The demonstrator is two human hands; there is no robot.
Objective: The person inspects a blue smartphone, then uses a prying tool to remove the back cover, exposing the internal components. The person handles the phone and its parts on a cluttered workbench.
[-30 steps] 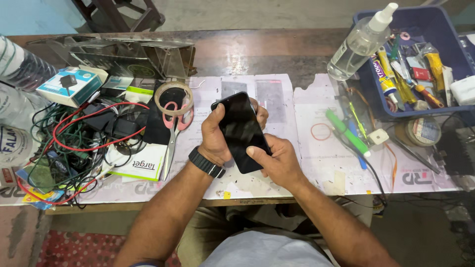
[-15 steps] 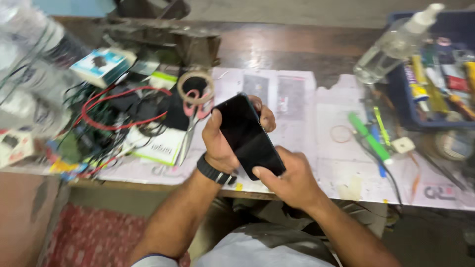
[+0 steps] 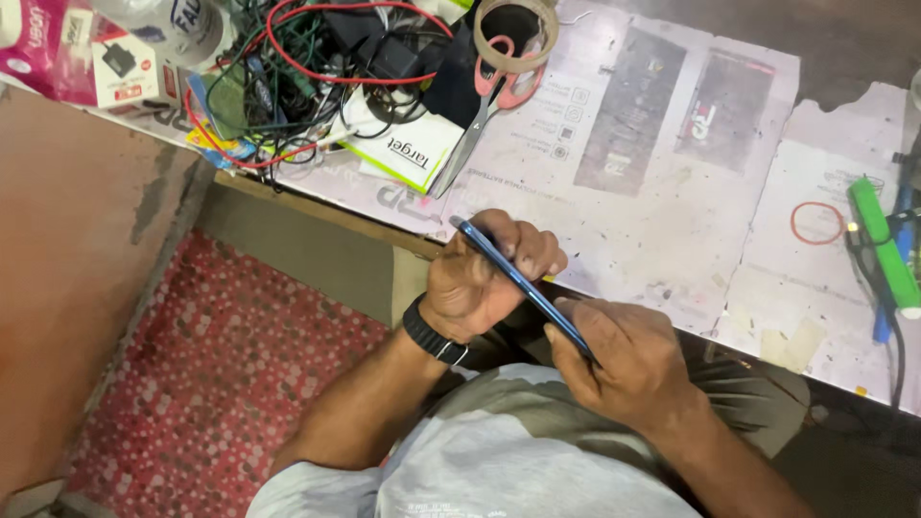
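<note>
My left hand (image 3: 475,283) wraps around the upper end of a slim dark phone (image 3: 523,285), fingers curled over its edge. My right hand (image 3: 619,360) pinches the lower end, thumb pressed along the side. The phone sits edge-on between both hands, just off the near edge of the table (image 3: 672,221), over my lap. Beyond the phone on the table lie scissors (image 3: 489,105) with pink handles and a roll of tape (image 3: 518,24); farther left of the phone is a tangle of cables (image 3: 288,86). Right of it lie a rubber band (image 3: 818,223) and a green marker (image 3: 885,247). Half a second ago the phone's flat black face was turned up to me; now I see only its thin edge.
</note>
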